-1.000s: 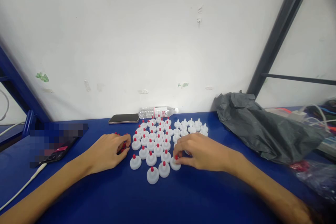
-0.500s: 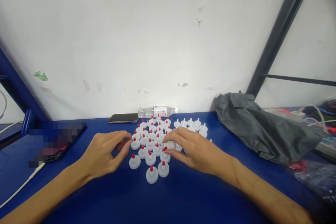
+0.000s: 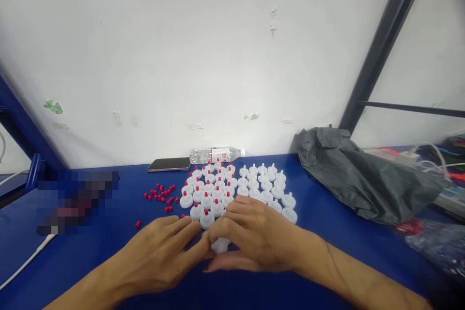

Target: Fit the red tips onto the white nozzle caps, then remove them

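My right hand (image 3: 254, 232) is closed around a white nozzle cap (image 3: 220, 246), of which only a small part shows between the fingers. The fingertips of my left hand (image 3: 165, 252) are pinched together and meet the right fingers at this cap; whatever they grip is hidden. Just beyond my hands stand several white nozzle caps with red tips (image 3: 207, 220), upright in close rows. To their right are several bare white nozzle caps (image 3: 289, 215) with uncovered spouts. Loose small red tip caps (image 3: 162, 198) lie scattered beyond my left hand, one of them (image 3: 138, 224) apart from the others.
Against the wall lie a phone (image 3: 169, 164) and a clear plastic bottle (image 3: 201, 156) on its side. A dark grey plastic bag (image 3: 363, 179) covers the right side of the blue table (image 3: 312, 271). On the left, a blurred dark item (image 3: 78, 203) has a white cable (image 3: 27, 264).
Both hands have come together nearer to me, the right one bringing a white nozzle cap. The loose red tip caps, earlier hidden behind my left hand, now show.
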`<act>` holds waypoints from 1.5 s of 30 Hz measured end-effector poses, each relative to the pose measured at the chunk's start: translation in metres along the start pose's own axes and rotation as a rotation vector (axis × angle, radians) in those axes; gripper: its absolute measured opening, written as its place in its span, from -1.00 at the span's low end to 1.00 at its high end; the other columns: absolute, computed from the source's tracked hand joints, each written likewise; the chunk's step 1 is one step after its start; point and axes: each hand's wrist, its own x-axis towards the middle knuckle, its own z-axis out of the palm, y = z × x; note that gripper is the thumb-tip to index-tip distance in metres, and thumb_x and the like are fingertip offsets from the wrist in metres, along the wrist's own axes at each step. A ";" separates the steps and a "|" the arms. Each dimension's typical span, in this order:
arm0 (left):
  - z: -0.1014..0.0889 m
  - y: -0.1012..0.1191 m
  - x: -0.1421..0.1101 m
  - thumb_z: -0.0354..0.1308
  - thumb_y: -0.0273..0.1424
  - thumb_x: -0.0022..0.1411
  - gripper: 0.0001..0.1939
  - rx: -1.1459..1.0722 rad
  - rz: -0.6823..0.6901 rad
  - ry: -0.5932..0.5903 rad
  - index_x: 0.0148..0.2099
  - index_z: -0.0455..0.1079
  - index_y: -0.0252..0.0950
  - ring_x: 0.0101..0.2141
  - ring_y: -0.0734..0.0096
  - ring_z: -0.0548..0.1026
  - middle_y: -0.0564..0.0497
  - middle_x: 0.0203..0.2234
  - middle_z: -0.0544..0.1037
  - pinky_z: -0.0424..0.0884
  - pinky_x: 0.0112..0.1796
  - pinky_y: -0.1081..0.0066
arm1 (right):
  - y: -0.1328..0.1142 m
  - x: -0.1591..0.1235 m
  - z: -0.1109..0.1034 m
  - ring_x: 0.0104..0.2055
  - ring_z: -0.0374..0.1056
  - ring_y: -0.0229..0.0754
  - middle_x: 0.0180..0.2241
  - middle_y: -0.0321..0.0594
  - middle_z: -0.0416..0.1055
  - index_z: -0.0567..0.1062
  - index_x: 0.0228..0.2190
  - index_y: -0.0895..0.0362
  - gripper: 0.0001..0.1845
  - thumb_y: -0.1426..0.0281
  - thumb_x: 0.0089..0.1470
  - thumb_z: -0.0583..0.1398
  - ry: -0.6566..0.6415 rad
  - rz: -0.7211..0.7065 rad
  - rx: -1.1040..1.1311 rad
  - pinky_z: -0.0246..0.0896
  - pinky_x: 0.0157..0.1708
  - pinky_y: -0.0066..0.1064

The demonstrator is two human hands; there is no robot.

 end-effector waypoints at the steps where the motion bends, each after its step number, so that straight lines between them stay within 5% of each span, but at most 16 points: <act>1: 0.000 0.000 0.000 -0.05 -0.49 0.30 -0.84 -0.017 -0.007 -0.008 -0.16 0.34 -0.23 -0.64 0.33 0.35 0.07 -0.58 0.43 0.22 -0.67 0.28 | 0.000 0.001 0.000 -0.43 0.29 -0.29 -0.41 -0.34 0.46 0.37 -0.23 0.15 -0.68 0.12 0.24 0.17 0.005 0.022 0.020 0.16 -0.33 -0.39; 10: -0.004 -0.010 -0.003 -0.14 -0.55 0.33 -0.72 -0.374 -0.367 0.180 -0.44 0.11 -0.17 -0.65 0.44 0.20 0.15 -0.66 0.24 0.13 -0.58 0.35 | 0.018 -0.004 -0.006 -0.38 0.32 -0.24 -0.35 -0.24 0.53 0.39 -0.01 0.22 -0.74 0.45 0.27 0.11 0.109 0.011 -0.242 0.18 -0.23 -0.32; 13: -0.012 -0.033 -0.016 -0.16 -0.45 0.38 -0.65 -0.310 -0.661 0.193 -0.51 0.00 -0.19 -0.66 0.48 0.13 0.17 -0.68 0.10 0.10 -0.54 0.39 | 0.051 -0.022 -0.022 -0.30 0.38 -0.19 -0.31 -0.19 0.54 0.48 -0.11 0.14 -0.81 0.37 0.27 0.14 0.087 0.234 -0.294 0.18 -0.18 -0.31; 18: -0.005 -0.072 -0.032 -0.17 -0.23 0.38 -0.65 -0.136 -0.868 -0.077 -0.47 0.11 -0.19 -0.62 0.44 0.22 0.17 -0.68 0.27 0.09 -0.48 0.38 | 0.101 -0.048 -0.049 -0.37 0.41 -0.14 -0.41 -0.25 0.51 0.50 -0.20 0.07 -0.79 0.24 0.22 0.16 0.038 0.802 -0.329 0.18 -0.35 -0.38; 22: 0.006 -0.088 -0.037 -0.13 -0.19 0.34 -0.73 -0.158 -1.006 -0.279 -0.32 0.27 -0.17 -0.50 0.38 0.39 0.15 -0.52 0.47 0.18 -0.41 0.40 | 0.118 -0.061 -0.051 -0.30 0.43 -0.13 -0.34 -0.24 0.52 0.50 -0.25 0.07 -0.82 0.25 0.19 0.16 0.014 0.905 -0.353 0.19 -0.33 -0.38; 33: 0.012 -0.094 -0.045 -0.10 -0.23 0.32 -0.73 -0.230 -0.905 -0.327 -0.07 0.35 -0.15 -0.41 0.36 0.44 0.05 -0.24 0.52 0.30 -0.33 0.38 | 0.151 -0.092 -0.043 -0.27 0.43 -0.13 -0.29 -0.19 0.55 0.54 -0.22 0.08 -0.77 0.31 0.20 0.11 -0.115 1.125 -0.465 0.12 -0.39 -0.40; 38: 0.009 -0.091 -0.045 -0.07 -0.29 0.32 -0.70 -0.295 -0.840 -0.365 0.06 0.30 -0.16 -0.33 0.32 0.48 0.05 -0.26 0.54 0.31 -0.31 0.40 | 0.158 -0.106 -0.041 -0.29 0.46 -0.07 -0.33 -0.12 0.56 0.58 -0.32 0.13 -0.79 0.31 0.12 0.17 -0.256 1.207 -0.460 0.11 -0.41 -0.40; 45: 0.006 -0.089 -0.045 -0.03 -0.36 0.26 -0.76 -0.309 -0.773 -0.451 -0.06 0.37 -0.18 -0.38 0.35 0.47 0.08 -0.36 0.53 0.27 -0.34 0.42 | 0.151 -0.100 -0.038 -0.34 0.48 -0.04 -0.40 -0.06 0.55 0.60 -0.34 0.14 -0.58 0.15 0.24 0.06 -0.341 1.172 -0.442 0.13 -0.40 -0.36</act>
